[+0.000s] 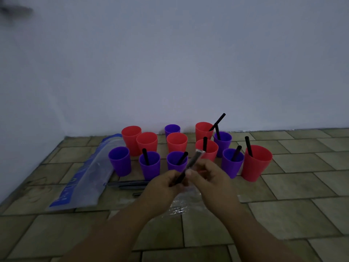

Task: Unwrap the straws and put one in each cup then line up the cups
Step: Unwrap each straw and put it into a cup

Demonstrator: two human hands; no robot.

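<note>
Several red and purple cups stand on the tiled floor near the wall. Black straws stick out of several, such as the big red cup (255, 163) at the right and a purple cup (150, 164) in front. Others hold none, like the purple cup (120, 160) at the left and a red cup (176, 141) in the middle. My left hand (163, 188) grips the bare lower end of a black straw (181, 175). My right hand (209, 176) pinches the clear wrapper (196, 157) still covering its upper end.
A blue and clear plastic straw bag (88, 173) lies on the floor left of the cups. A few wrapped straws (128, 184) lie beside it. Crumpled clear wrappers (181, 205) lie under my hands. A white wall rises behind the cups.
</note>
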